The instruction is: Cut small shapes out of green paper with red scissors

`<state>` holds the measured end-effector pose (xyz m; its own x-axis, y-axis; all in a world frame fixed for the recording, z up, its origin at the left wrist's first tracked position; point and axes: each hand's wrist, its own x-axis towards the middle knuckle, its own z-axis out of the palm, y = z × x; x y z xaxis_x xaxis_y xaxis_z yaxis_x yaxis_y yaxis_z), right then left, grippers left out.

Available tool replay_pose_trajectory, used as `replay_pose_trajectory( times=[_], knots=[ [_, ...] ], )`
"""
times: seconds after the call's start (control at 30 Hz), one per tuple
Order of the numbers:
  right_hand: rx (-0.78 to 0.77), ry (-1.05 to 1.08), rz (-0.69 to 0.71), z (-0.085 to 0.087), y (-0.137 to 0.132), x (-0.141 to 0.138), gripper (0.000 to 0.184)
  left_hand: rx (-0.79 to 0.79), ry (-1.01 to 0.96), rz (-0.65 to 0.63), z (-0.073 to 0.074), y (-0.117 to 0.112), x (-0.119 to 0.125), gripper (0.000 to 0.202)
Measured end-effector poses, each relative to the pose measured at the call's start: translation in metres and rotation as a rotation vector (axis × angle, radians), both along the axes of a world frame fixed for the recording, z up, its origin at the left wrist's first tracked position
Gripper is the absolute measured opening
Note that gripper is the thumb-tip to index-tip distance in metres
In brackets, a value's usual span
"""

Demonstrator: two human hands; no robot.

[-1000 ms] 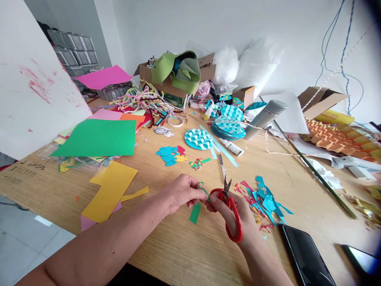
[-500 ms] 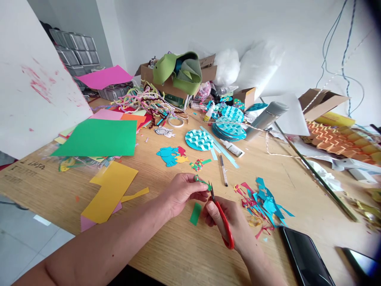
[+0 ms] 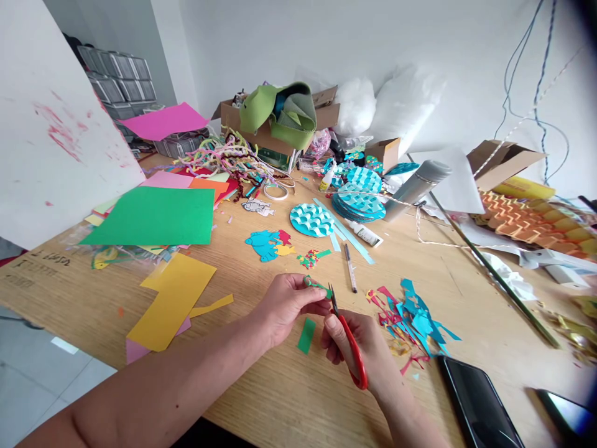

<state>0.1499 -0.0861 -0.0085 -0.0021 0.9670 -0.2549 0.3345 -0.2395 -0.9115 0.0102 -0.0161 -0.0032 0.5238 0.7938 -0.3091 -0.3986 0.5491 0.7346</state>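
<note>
Close on your right lies a phone [image 3: 480, 398]; beyond it, a long stick [image 3: 495, 274] slants across the table [image 3: 410, 249], past a grey flask [image 3: 414, 188]. Facing you at the back, green felt [image 3: 293, 124] tops a carton [image 3: 229, 117] near puffy white bags [image 3: 405, 102]. To your left sit tangled pipe cleaners [image 3: 222, 155]; to your right, cables [image 3: 543, 62] hang.

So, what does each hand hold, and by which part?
Right hand: scissors, by the red handles. Left hand: a small green paper piece, pinched; exact spot unclear.
</note>
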Motion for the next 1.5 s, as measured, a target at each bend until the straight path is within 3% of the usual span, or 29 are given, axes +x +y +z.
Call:
replay_pose_trajectory(
  times=[0.73,0.9,1.5],
  knots=[
    [-0.061,-0.061,-0.018,0.0030,0.0025,-0.0013,0.047,-0.004,-0.027,0.009,-0.0016,-0.0011,0.0010,0.019],
    [-0.069,-0.058,-0.021,0.0023,0.0026,-0.0014,0.046,0.009,-0.036,-0.038,-0.0007,-0.0008,0.0003,0.018],
    [-0.094,-0.040,0.000,0.0045,0.0025,-0.0007,0.046,0.053,0.059,-0.061,-0.0007,0.0013,-0.0007,0.018]
  ],
)
